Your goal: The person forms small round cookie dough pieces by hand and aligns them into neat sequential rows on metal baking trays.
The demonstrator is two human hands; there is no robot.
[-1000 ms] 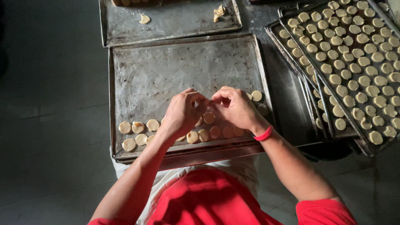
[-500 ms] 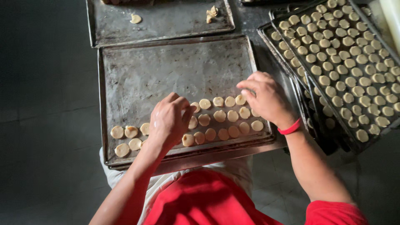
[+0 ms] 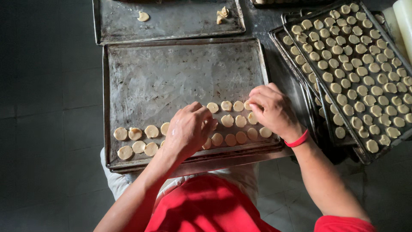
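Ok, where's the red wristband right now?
In the head view, right of centre: the red wristband circles the right hand's wrist, over the front tray's near-right corner.

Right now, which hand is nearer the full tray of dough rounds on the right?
Right. The right hand rests at the near tray's right end, beside the full tray; the left hand sits mid-tray, farther away.

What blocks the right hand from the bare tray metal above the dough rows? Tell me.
Nothing visible. The right hand rests at the right end of the top row of dough rounds, and the tray beyond it lies bare. The left hand sits lower, out of the way.
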